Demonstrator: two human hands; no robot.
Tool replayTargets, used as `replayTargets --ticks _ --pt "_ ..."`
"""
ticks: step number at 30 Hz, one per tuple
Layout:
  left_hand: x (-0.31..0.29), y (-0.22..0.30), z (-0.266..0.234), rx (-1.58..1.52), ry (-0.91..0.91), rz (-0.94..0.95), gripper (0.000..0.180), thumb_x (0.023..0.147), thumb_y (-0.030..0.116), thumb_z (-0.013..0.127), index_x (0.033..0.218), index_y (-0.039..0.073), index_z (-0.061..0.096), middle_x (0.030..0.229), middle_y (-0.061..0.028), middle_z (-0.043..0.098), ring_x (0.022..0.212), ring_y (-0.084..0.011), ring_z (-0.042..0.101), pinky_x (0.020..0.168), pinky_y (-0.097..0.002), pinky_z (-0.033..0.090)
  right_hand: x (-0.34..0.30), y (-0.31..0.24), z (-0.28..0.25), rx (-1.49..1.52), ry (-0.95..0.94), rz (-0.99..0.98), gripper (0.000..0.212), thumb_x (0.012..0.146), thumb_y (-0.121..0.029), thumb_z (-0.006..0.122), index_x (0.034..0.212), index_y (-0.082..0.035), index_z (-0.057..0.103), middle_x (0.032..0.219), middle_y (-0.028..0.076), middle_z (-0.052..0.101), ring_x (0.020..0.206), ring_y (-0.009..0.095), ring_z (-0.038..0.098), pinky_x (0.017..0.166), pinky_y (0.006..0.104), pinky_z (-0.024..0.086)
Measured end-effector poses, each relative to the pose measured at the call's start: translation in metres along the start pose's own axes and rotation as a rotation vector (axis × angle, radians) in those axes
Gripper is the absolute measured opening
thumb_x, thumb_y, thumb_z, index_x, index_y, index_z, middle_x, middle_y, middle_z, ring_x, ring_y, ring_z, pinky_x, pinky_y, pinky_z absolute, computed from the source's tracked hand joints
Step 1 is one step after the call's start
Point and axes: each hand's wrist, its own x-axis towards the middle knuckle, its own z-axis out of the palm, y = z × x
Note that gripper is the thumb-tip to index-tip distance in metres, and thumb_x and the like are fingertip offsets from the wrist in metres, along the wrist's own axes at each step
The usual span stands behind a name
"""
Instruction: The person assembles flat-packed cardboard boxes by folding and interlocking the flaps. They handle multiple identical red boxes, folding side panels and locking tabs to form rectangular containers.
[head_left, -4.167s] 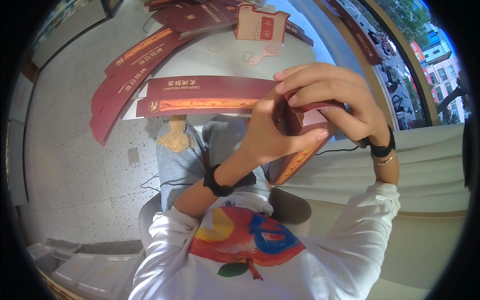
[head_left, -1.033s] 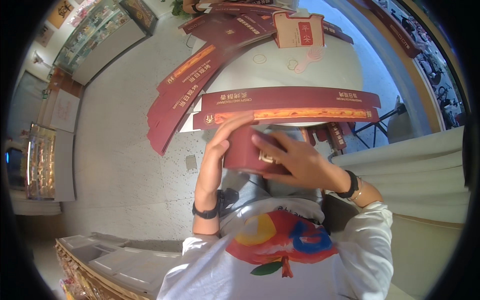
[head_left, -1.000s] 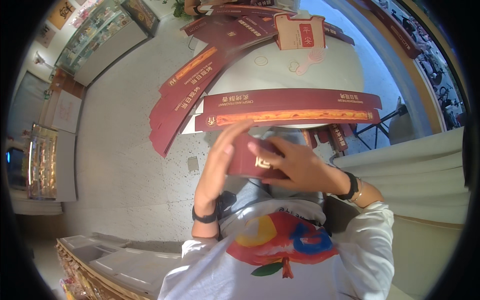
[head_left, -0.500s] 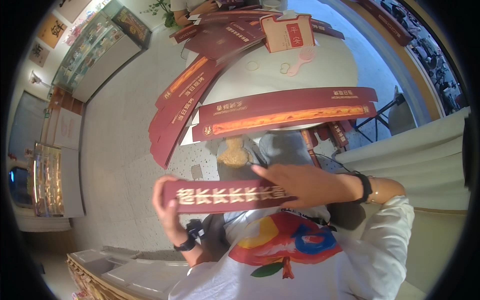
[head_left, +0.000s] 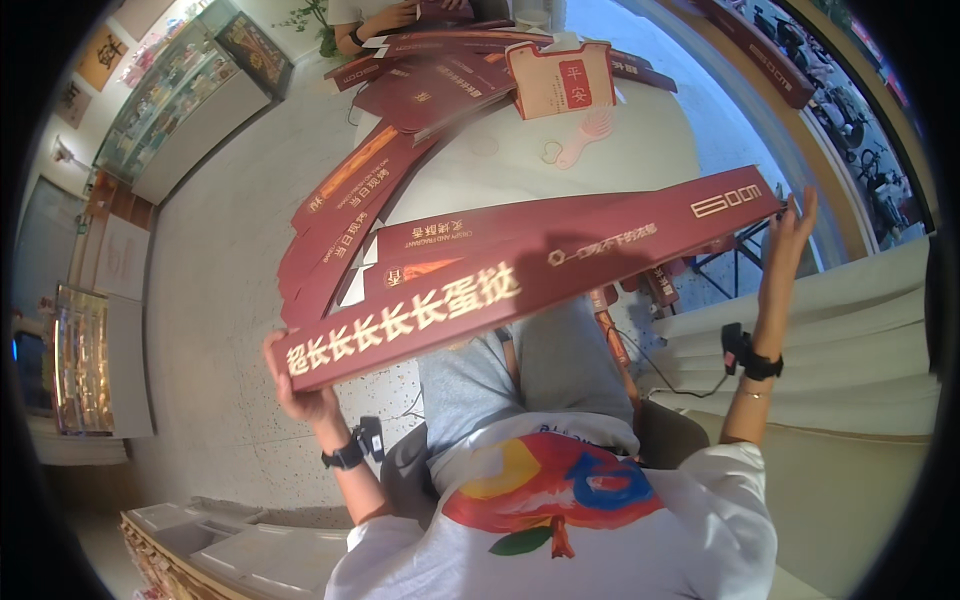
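A long, narrow maroon carton (head_left: 540,275) with pale lettering stretches slantwise before me, its right end higher and farther off. My left hand (head_left: 300,390) grips its lower left end, fingers on the end and thumb along the near side. At the far right end, my right hand (head_left: 793,230) is upright with fingers stretched out and apart; its palm side is against or very close to the carton's end. Beneath the raised carton, another flat maroon carton (head_left: 440,230) lies on the near edge of the white round table (head_left: 640,145), partly covered.
Several flat maroon cartons (head_left: 345,195) fan out along the table's left side. A beige and red card (head_left: 560,85) and a pink hand-shaped piece (head_left: 583,140) lie farther back. Across the table, another person's hand (head_left: 395,17) shows. A pale curtain (head_left: 820,320) hangs at right.
The carton has swung out and up to show its full length. My right hand has moved from across it to its far right end, fingers opening; my left hand has shifted slightly left.
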Motion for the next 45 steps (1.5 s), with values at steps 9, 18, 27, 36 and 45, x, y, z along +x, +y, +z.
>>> replayTargets --ticks 9,18,27,36,45 --pt "0.033 -0.060 0.056 0.085 -0.016 -0.042 0.057 0.082 0.037 0.057 0.123 0.001 0.042 0.110 -0.0147 0.054 0.104 -0.0240 0.056 0.094 -0.0349 0.043 -0.041 0.075 0.060 0.463 0.344 0.468 0.096 0.084 -0.037 0.075 0.150 -0.003 0.015 0.148 0.018 0.032 0.138 0.029 0.033 0.109 0.0424 0.035" --pt "0.046 -0.086 0.089 0.214 -0.112 -0.067 0.064 0.079 0.037 0.056 0.129 0.000 0.041 0.122 -0.0174 0.051 0.120 -0.0273 0.047 0.107 -0.0389 0.032 -0.038 0.071 0.112 0.910 0.175 0.706 0.044 0.093 -0.031 0.063 0.124 -0.002 0.052 0.124 0.012 0.057 0.116 0.027 0.056 0.098 0.0413 0.048" --pt "0.064 -0.072 0.109 0.326 0.002 -0.208 0.060 0.087 0.032 0.057 0.135 -0.001 0.043 0.132 -0.0186 0.052 0.126 -0.0258 0.047 0.108 -0.0373 0.032 -0.050 0.080 0.126 0.778 0.112 0.719 0.042 0.095 -0.039 0.057 0.121 -0.006 0.053 0.122 0.008 0.059 0.111 0.024 0.060 0.091 0.0374 0.051" --pt "0.059 -0.056 0.047 0.281 0.188 -0.126 0.036 0.086 0.022 0.057 0.113 0.000 0.049 0.111 -0.0173 0.059 0.108 -0.0245 0.057 0.099 -0.0345 0.040 -0.012 -0.034 0.123 -0.037 -1.116 0.626 0.047 0.099 -0.038 0.051 0.104 0.007 0.066 0.081 0.008 0.069 0.074 0.014 0.068 0.065 0.0258 0.054" --pt "0.049 -0.081 0.060 0.544 0.071 -0.145 0.035 0.090 0.019 0.058 0.121 0.003 0.053 0.115 -0.0129 0.060 0.113 -0.0223 0.052 0.102 -0.0356 0.036 0.015 -0.065 0.389 -0.464 -1.185 -0.890 0.061 0.087 -0.036 0.066 0.133 0.002 0.049 0.137 0.019 0.049 0.127 0.034 0.048 0.101 0.0413 0.045"
